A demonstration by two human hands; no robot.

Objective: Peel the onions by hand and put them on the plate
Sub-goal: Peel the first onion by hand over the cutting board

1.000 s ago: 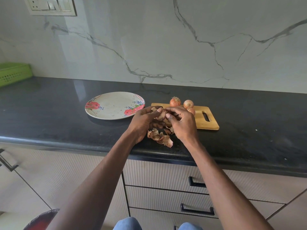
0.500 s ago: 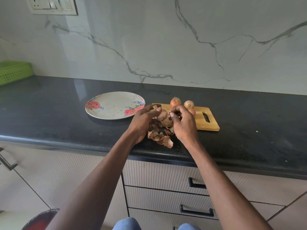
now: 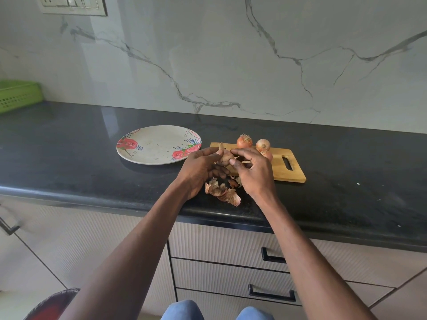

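My left hand (image 3: 200, 169) grips a brown onion (image 3: 224, 157) above the counter's front part, fingers curled under it. The thumb and fingers of my right hand (image 3: 253, 171) pinch at the onion's skin from the right. Three unpeeled onions (image 3: 244, 141) (image 3: 263, 144) (image 3: 267, 154) sit on the wooden cutting board (image 3: 286, 169) just behind my hands. A floral plate (image 3: 159, 144) lies to the left of the board, with no onions on it. A heap of dry onion peels (image 3: 223, 191) lies on the counter below my hands.
The black counter (image 3: 80, 153) runs from left to right, its front edge close to me. A green basket (image 3: 17, 95) stands at the far left. Drawers with black handles (image 3: 272, 258) are below the counter. A marble wall stands behind.
The loose skin that covered the onion has come off, so the bulb now shows bare between my fingers. Both hands stay in about the same place.
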